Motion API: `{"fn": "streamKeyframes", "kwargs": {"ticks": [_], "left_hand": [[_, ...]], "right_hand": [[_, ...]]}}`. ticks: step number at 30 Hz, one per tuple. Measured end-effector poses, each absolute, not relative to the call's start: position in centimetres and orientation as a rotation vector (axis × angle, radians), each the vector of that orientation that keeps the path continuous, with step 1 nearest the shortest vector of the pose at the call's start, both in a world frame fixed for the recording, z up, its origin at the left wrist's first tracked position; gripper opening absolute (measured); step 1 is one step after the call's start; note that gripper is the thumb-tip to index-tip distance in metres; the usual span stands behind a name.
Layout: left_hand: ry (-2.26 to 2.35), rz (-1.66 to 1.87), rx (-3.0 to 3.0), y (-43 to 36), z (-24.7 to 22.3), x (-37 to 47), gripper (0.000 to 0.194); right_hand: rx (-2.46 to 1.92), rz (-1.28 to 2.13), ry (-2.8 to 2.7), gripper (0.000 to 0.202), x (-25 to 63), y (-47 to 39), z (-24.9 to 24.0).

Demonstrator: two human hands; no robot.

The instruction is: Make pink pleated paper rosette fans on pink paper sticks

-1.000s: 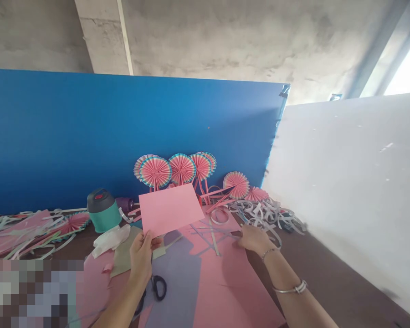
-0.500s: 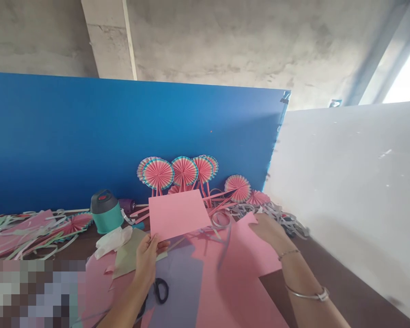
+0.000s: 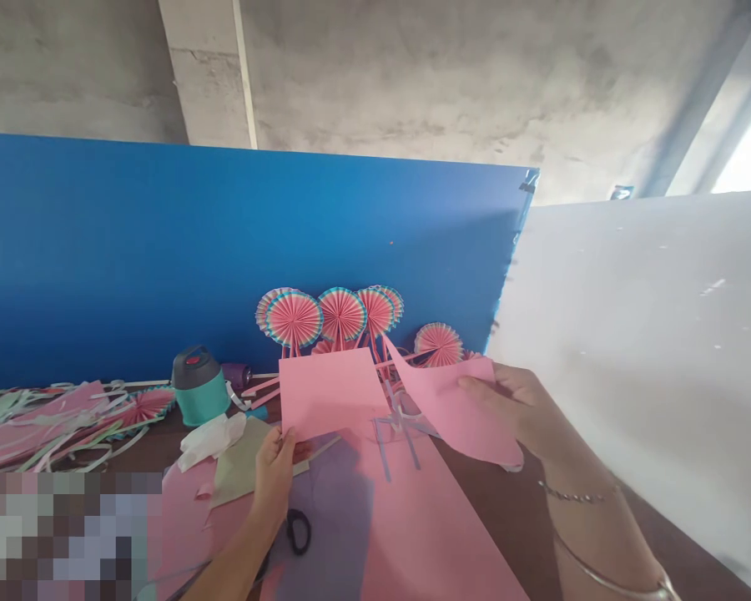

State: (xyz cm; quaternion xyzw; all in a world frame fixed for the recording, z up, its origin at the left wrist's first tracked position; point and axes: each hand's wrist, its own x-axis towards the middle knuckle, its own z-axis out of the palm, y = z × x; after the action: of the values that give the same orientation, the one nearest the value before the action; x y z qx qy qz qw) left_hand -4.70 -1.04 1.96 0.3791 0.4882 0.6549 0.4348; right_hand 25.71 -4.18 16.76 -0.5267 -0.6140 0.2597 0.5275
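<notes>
The left hand (image 3: 275, 467) pinches the lower left corner of a flat pink card (image 3: 331, 394), raised above the middle of the cluttered desk (image 3: 494, 492), while the right hand (image 3: 516, 409) grips a curling pink sheet (image 3: 460, 401) between thumb and fingers, above the desk's right side. Black-handled scissors (image 3: 299, 532) lie near the left wrist on purple paper (image 3: 331, 534), and pleated pink rosettes (image 3: 293, 319) stand along the desk's far edge, against a blue panel (image 3: 256, 225).
</notes>
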Motion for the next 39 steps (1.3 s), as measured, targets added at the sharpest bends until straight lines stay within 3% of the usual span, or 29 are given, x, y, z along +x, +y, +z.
{"fn": "streamKeyframes", "kwargs": {"ticks": [2, 6, 15, 23, 27, 29, 33, 39], "left_hand": [[1.218, 1.649, 1.025, -1.0, 1.8, -4.7, 0.04], [1.117, 1.649, 1.131, -1.0, 1.4, -4.5, 0.043], [0.95, 1.333, 1.158, -2.0, 2.4, -3.5, 0.043], [1.005, 1.46, 1.288, -1.9, 1.7, -4.1, 0.045], [1.006, 1.539, 1.235, -1.6, 1.5, -4.1, 0.044], [1.034, 1.557, 1.204, -1.2, 1.4, -4.1, 0.042], [1.046, 1.596, 1.184, -0.7, 1.2, -4.1, 0.036], [1.0, 1.51, 1.192, -0.6, 1.0, -4.3, 0.04]], "right_hand": [[-1.055, 1.013, -1.364, 0.037, 24.8, -3.0, 16.1], [-0.956, 1.229, -1.087, 0.037, 22.6, 0.2, 12.8], [-1.053, 1.112, -1.021, 0.04, 20.4, 2.6, 5.9], [-1.122, 0.636, -1.104, 0.035, 19.9, 2.5, 4.3], [-1.107, 0.566, -1.215, 0.03, 19.4, 2.0, 4.0], [-1.018, 0.624, -1.238, 0.03, 19.1, 1.8, 3.8], [-0.813, 0.943, -1.184, 0.052, 18.9, 2.0, 3.3], [-0.859, 1.332, -1.214, 0.034, 20.4, 2.6, 2.7]]}}
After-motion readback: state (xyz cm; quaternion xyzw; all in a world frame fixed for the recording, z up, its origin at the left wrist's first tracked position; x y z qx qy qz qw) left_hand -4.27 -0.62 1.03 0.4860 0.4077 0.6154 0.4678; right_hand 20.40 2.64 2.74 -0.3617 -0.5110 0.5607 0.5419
